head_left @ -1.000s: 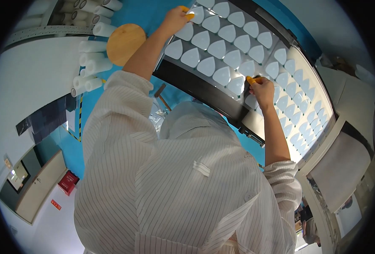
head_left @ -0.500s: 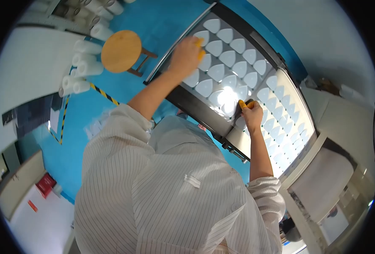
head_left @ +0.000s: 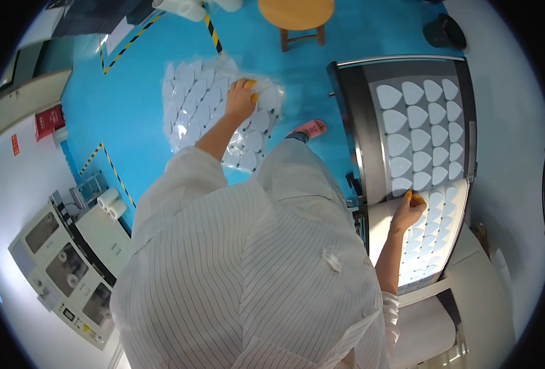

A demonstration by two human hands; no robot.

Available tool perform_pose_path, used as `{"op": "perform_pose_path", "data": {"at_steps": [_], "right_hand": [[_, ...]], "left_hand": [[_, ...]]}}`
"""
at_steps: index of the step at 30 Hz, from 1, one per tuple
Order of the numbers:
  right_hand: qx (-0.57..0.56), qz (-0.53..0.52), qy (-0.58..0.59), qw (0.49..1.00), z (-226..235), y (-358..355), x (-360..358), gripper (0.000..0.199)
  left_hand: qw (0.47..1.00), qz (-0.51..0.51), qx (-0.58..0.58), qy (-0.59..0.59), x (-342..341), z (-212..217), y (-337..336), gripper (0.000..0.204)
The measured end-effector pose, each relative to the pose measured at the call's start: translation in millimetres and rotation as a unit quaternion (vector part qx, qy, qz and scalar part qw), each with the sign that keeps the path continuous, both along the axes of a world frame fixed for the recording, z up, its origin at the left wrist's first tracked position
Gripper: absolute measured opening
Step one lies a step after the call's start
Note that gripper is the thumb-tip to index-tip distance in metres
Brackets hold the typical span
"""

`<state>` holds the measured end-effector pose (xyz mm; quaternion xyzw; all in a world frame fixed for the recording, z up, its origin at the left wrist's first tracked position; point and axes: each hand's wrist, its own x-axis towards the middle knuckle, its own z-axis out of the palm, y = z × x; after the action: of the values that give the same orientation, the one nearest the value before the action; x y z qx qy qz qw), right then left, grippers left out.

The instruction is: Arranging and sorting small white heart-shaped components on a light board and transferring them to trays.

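Note:
My left hand, with yellow finger covers on its fingertips, is over a pile of clear film dotted with white rounded-triangle pieces. Its fingers are apart, and no held piece shows. To the right is a dark-framed machine bed, where rows of white rounded-triangle pieces lie on a grey surface. My right hand, also with yellow finger covers, is at the seam between this grey part and a brightly lit part bearing more such pieces. Its fingers are curled together; whatever they pinch is hidden.
A round wooden stool stands on the blue floor, with a black bin beyond the machine. A pink shoe shows between pile and machine. White rolls lie at the top; a pale cabinet machine stands at left.
The view has turned left, bringing the film pile into plain sight. My left hand has left the machine bed for the pile. My right hand remains by the seam.

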<state>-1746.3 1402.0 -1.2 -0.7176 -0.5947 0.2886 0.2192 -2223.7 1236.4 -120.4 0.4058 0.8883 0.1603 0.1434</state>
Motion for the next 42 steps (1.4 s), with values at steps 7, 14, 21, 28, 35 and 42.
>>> {"op": "perform_pose_path", "data": {"at_steps": [7,14,21,28,35,42], "right_hand": [[-0.002,0.007,-0.015,1.000,7,-8,-13,0.024],[0.032,0.033,0.012,0.999,26,-26,-48,0.025],[0.012,0.178,0.042,0.983,43,-48,-102,0.027],[-0.075,0.495,0.179,0.847,99,-103,-243,0.043],[-0.126,0.517,0.219,0.818,135,-112,-302,0.034],[-0.111,0.401,0.431,0.801,162,-105,-305,0.019]], "left_hand": [[0.937,-0.313,-0.156,0.017,-42,13,1,0.033],[0.924,-0.358,-0.118,0.061,-52,5,0,0.028],[0.953,-0.283,-0.051,-0.097,-73,73,-24,0.018],[0.955,-0.222,0.078,-0.180,-35,262,-12,0.017],[0.946,-0.219,0.138,-0.194,-18,307,-15,0.015],[0.931,-0.216,0.293,-0.020,-6,346,-15,0.022]]}}
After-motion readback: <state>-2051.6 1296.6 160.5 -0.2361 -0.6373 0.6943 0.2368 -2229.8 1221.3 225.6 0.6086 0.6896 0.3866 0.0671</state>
